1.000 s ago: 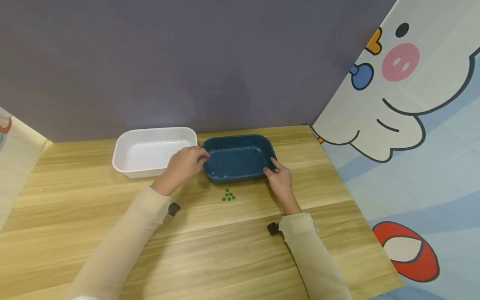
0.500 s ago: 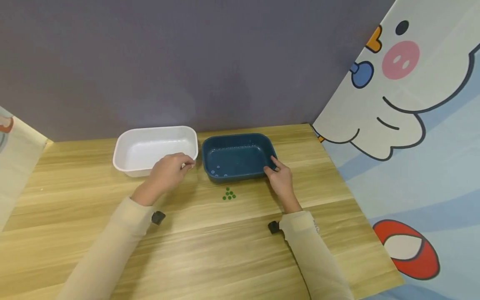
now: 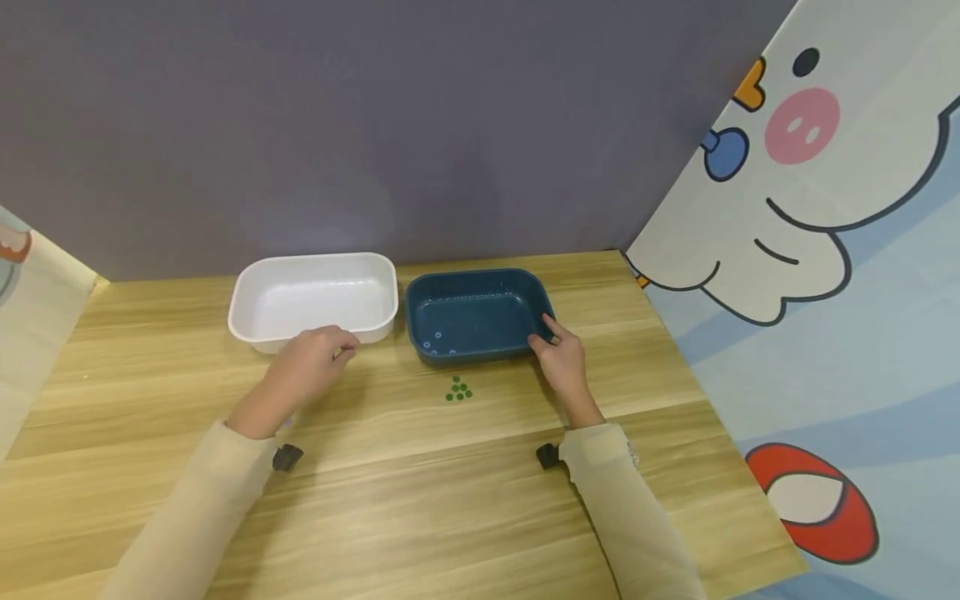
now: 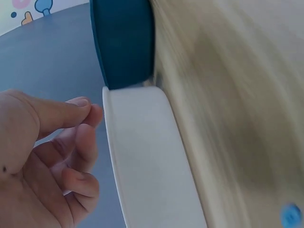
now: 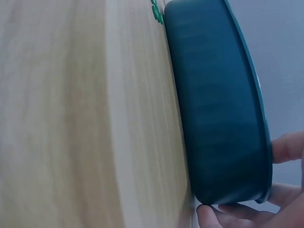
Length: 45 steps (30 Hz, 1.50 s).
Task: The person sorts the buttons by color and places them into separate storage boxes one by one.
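Observation:
My left hand [image 3: 307,367] is in front of the white bin [image 3: 258,339], its thumb and index fingertips together and the other fingers curled. The left wrist view shows nothing between those fingertips [image 4: 80,101]. A small blue button [image 4: 290,215] lies on the table, partly hidden behind the wrist in the head view. My right hand [image 3: 562,358] grips the near right corner of the dark teal bin [image 5: 218,104], with fingers on the rim and thumb low on the wall. Inside that bin, several small blue ring-like pieces [image 3: 438,335] lie at the front left.
Several small green pieces [image 3: 458,389] form a triangle on the wooden table [image 3: 420,508], in front of the teal bin. Both bins stand side by side near the grey back panel [image 3: 450,150]. A cartoon-printed panel [image 3: 795,233] bounds the right side.
My left hand has moved from the teal bin's left rim, past the white bin's corner, leftward and nearer to me. My right hand keeps its grip on the teal bin.

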### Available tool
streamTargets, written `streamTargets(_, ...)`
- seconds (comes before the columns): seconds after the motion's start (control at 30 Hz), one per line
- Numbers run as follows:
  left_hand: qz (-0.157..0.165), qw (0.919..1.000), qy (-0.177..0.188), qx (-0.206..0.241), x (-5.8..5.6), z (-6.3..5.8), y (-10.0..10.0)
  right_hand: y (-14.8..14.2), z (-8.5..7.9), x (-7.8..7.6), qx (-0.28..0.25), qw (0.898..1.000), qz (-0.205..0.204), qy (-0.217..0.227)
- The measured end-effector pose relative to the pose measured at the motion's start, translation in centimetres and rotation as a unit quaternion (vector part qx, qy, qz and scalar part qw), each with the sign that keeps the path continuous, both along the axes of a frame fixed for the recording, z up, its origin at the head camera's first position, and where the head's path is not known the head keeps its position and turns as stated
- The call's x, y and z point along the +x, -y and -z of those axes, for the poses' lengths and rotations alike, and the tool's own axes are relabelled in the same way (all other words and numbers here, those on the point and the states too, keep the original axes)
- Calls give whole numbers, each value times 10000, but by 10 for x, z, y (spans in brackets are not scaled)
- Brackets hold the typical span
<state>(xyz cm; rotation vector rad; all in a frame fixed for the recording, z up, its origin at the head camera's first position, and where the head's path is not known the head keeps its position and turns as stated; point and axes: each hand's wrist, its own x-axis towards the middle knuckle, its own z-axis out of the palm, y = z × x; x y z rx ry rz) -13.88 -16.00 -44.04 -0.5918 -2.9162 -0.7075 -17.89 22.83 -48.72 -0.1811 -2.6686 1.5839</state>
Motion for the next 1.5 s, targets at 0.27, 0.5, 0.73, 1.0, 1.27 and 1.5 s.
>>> streamTargets(0.27, -182, 9992, 284, -198, 20, 6, 28, -1, 0, -1, 6, 10000, 67, -49)
streamTargets(0.5, -271, 9960, 816, -238, 37, 10, 53, 1, 3, 0, 11, 9998, 82, -167)
streamTargets(0.73, -271, 9863, 1491, -648, 53, 17, 74, 2, 2, 2, -19, 9999, 77, -142)
streamTargets(1.0, -337, 9849, 1539, -724, 63, 27, 82, 2, 1, 3, 33, 9999, 91, -104)
streamTargets(1.27, -390, 9864, 1414, -743, 65, 31, 75, 1, -1, 3, -28, 9999, 67, -90)
streamTargets(1.5, -364, 9854, 1483, -748, 66, 31, 71, 1, 0, 2, -13, 9999, 51, -106)
